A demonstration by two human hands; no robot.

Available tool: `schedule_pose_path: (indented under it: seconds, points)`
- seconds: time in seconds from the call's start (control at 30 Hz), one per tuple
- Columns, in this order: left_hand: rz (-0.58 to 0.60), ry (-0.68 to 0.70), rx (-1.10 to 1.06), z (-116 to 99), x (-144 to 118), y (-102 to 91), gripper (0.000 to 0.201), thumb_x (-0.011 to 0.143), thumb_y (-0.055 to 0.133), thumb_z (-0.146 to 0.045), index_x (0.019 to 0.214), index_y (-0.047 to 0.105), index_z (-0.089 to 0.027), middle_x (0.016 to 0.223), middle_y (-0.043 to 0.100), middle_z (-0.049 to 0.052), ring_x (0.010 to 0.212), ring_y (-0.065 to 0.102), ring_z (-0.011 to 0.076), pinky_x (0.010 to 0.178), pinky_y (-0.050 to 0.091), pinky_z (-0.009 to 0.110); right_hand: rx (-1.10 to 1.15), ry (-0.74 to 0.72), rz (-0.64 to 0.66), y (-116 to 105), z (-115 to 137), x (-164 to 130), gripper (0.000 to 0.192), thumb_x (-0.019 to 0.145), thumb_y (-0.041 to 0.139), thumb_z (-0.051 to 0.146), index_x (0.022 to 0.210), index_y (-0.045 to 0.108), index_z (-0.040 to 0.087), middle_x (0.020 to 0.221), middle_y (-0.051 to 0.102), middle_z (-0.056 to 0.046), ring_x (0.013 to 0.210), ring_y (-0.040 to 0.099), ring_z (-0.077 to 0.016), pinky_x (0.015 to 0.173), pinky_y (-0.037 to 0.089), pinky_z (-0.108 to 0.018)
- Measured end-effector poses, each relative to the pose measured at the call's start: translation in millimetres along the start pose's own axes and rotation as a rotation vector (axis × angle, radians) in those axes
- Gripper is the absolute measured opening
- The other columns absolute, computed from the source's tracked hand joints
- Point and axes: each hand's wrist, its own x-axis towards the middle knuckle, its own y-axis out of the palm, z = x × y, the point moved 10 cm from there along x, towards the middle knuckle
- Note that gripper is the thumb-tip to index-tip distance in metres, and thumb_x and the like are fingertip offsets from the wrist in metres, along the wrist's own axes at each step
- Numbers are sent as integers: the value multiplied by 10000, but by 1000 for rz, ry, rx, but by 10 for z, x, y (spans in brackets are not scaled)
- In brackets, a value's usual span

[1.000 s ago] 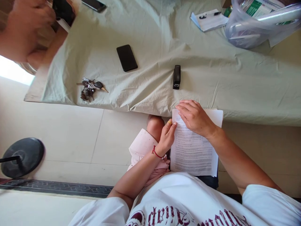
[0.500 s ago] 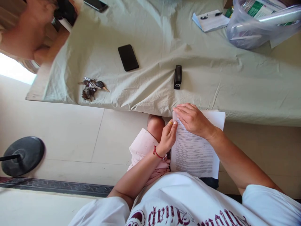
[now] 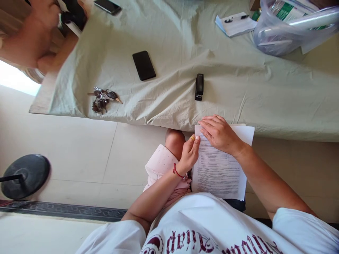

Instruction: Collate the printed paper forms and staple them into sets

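A stack of printed paper sheets (image 3: 219,173) rests on my lap, its top edge against the cloth-covered table. My left hand (image 3: 189,151), with a red string bracelet at the wrist, pinches the stack's left edge near the upper corner, thumb on top. Across the upper left part of the top sheet lies my right hand (image 3: 218,133), fingers stretched out and pointing left, hiding some of the print. Beyond the hands a black stapler (image 3: 199,87) lies on the tablecloth.
On the green tablecloth (image 3: 169,31) are a black phone (image 3: 144,65), a bunch of keys (image 3: 103,98) and another phone (image 3: 107,6). A notepad with a pen (image 3: 238,24) sits beside a plastic bag (image 3: 280,35). Another person's arm (image 3: 34,42) shows upper left; a round black base (image 3: 26,176) stands on the floor.
My right hand has slid slightly right, uncovering the upper left corner of the sheets. My left hand keeps its pinch on the edge.
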Motion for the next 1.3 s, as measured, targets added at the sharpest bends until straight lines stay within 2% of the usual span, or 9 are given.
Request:
schedule_pose_path:
  seconds: [0.1, 0.2, 0.43, 0.67, 0.77, 0.9, 1.03, 1.17, 1.3]
  points:
    - [-11, -19, 31, 58, 41, -53, 617, 1013, 624, -826, 935, 697, -218, 914, 707, 55, 910, 623, 230, 899, 544, 363, 12, 15, -16, -71, -71, -1, 448, 1175, 457, 363, 1441, 761, 168, 1441, 794, -163, 1440, 673, -335, 1265, 481, -570]
    - [-66, -61, 32, 188, 110, -184, 619, 1003, 639, -828, 954, 700, -213, 934, 723, 60, 882, 615, 218, 833, 521, 342, -36, 155, -120, -242, -389, -115, 476, 1163, 452, 380, 1500, 727, 185, 1533, 738, -175, 1487, 625, -357, 1296, 455, -596]
    - [-117, -130, -52, 449, 200, -290, 620, 958, 703, -826, 967, 706, -206, 981, 747, 68, 935, 647, 226, 885, 525, 351, -186, 554, -153, -190, -1202, -857, 601, 1058, 562, 396, 1558, 637, 71, 1542, 677, -294, 1409, 640, -451, 1205, 521, -660]
    - [-140, -170, -81, 436, 184, -276, 616, 938, 738, -819, 968, 697, -205, 980, 744, 61, 925, 629, 209, 852, 512, 329, -19, 899, -192, -160, -1369, -1474, 641, 1010, 585, 536, 1502, 669, 134, 1244, 806, -229, 1086, 774, -396, 1037, 617, -638]
    - [-157, -169, -101, 436, 184, -289, 557, 952, 766, -760, 940, 694, -207, 948, 721, 48, 894, 612, 200, 827, 503, 321, 182, 1004, -211, -116, -1417, -1664, 719, 958, 659, 664, 1468, 697, 159, 1277, 819, -223, 1068, 810, -402, 1043, 630, -652]
    - [-178, -147, -94, 455, 188, -308, 502, 965, 792, -693, 907, 692, -205, 899, 698, 33, 861, 600, 188, 800, 478, 308, 601, 1027, -261, 23, -1354, -1715, 833, 824, 842, 767, 1463, 689, 256, 1334, 830, -172, 1171, 816, -425, 1062, 653, -659]
    - [-192, -170, -186, 518, 184, -295, 487, 941, 827, -672, 947, 731, -195, 940, 743, 33, 898, 642, 189, 843, 497, 305, 929, 1033, -228, 189, -1137, -1608, 712, 730, 974, 726, 1255, 792, 280, 1291, 860, -117, 1170, 833, -409, 1032, 691, -586]
    - [-176, -294, -441, 576, 168, -241, 533, 806, 964, -633, 1034, 760, -197, 1026, 810, 32, 950, 717, 201, 919, 561, 332, 1019, 1019, -222, 285, -1047, -1565, 654, 728, 973, 738, 1141, 856, 245, 1206, 882, -107, 1105, 853, -392, 1002, 703, -550]
    - [-10, -489, -562, 600, 129, -91, 614, 679, 1068, -470, 1140, 783, -181, 1079, 858, 79, 958, 788, 267, 971, 619, 437, 939, 1020, -227, 307, -1085, -1592, 639, 750, 957, 746, 1151, 876, 254, 1183, 887, -92, 1094, 855, -382, 986, 706, -539]
